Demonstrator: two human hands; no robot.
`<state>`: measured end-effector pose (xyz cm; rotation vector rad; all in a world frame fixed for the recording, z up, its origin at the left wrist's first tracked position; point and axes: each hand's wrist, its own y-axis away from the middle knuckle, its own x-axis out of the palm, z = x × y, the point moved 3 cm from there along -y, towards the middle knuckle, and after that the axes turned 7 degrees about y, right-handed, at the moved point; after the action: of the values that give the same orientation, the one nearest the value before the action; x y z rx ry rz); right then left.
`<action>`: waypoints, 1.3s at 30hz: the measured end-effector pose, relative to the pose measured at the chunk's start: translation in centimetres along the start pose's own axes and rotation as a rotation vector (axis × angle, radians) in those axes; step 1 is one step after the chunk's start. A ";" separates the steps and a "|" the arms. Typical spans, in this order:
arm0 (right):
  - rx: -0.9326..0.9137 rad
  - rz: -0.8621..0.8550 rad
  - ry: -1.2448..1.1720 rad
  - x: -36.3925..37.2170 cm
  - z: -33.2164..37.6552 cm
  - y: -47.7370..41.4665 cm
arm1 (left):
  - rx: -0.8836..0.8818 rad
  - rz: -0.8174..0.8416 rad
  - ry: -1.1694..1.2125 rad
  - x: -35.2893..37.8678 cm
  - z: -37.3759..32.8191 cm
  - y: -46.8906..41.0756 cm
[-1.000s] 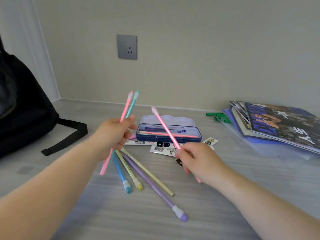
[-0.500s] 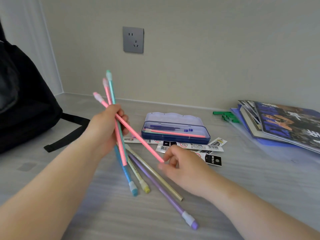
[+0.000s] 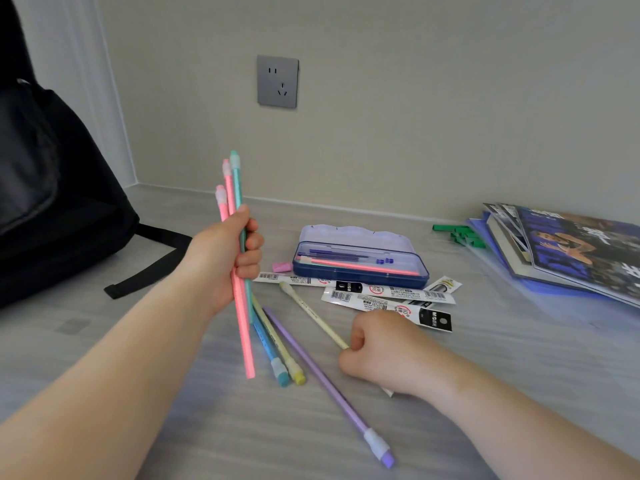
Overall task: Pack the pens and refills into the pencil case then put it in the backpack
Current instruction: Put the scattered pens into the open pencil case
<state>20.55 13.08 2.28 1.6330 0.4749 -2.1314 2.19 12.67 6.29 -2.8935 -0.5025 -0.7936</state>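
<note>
My left hand [image 3: 225,258] holds a bundle of three pens [image 3: 239,306] upright above the table: two pink and one teal. My right hand [image 3: 377,348] rests on the table, closed around the near end of a pale yellow pen [image 3: 311,311]. A purple pen [image 3: 322,375], a blue pen [image 3: 273,358] and another yellow pen [image 3: 282,351] lie between my hands. The open blue pencil case [image 3: 360,278] behind them holds a pink pen and blue refills. Refill packets [image 3: 388,296] lie in front of it. The black backpack [image 3: 52,188] stands at the left.
A stack of magazines and a book [image 3: 568,251] lies at the right, with green clips [image 3: 457,233] beside it. A pink eraser [image 3: 282,267] sits left of the case. A backpack strap [image 3: 145,268] trails over the table. A wall socket [image 3: 277,81] is behind.
My right hand passed its pink pen to my left hand, which now grips three pens. My right hand then dropped to the table and closed on the pale yellow pen.
</note>
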 end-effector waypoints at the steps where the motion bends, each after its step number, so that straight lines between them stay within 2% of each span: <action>1: 0.016 -0.022 -0.102 -0.2 -0.3 0.1 | 0.000 -0.001 -0.019 0.1 0.1 0.0; 4: 0.004 -0.156 -0.427 -1.3 -0.6 0.3 | 0.005 -0.020 -0.065 0.3 0.3 0.3; 7: -0.074 -0.255 -0.597 -1.9 0.0 0.6 | 0.022 -0.015 -0.152 0.9 1.1 0.7; 10: -0.128 -0.287 -0.614 -1.6 0.9 0.8 | 0.004 0.083 -0.230 2.1 1.7 1.6; 14: -0.174 -0.248 -0.555 -1.1 1.7 0.5 | -0.021 0.189 -0.316 3.2 1.8 2.4; 17: -0.220 -0.170 -0.525 -1.3 1.6 0.1 | -0.027 0.162 -0.305 3.6 1.7 2.1; 20: -0.148 -0.272 -0.504 -2.8 -0.7 -1.6 | 0.034 0.102 -0.340 4.2 0.3 1.0; 24: -0.030 -0.504 -0.227 -4.5 -5.7 -3.9 | 0.244 0.002 -0.758 6.0 -1.6 -1.3; 27: 0.107 -0.493 -0.072 -3.6 -9.9 -5.1 | 0.408 0.040 -1.031 8.5 -1.5 -3.2; 29: 0.176 -0.470 -0.178 -3.3 -11.7 -5.3 | 0.423 0.152 -1.292 10.0 -0.4 -4.7; 31: 0.206 -0.466 -0.328 -3.3 -12.8 -5.5 | 0.436 0.312 -1.681 11.2 1.4 -6.2; 33: 0.197 -0.433 -0.351 -2.9 -13.2 -5.8 | 0.422 0.486 -1.974 12.0 3.3 -7.1; 36: 0.210 -0.419 -0.384 -2.6 -13.6 -5.8 | 0.376 0.612 -2.209 12.4 5.1 -8.5; 39: 0.216 -0.423 -0.438 -2.7 -13.7 -5.9 | 0.306 0.616 -2.251 11.9 5.4 -9.9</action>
<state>29.41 25.32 1.52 1.1778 0.4933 -2.8471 11.04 26.37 7.82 -1.9140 0.2772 2.3461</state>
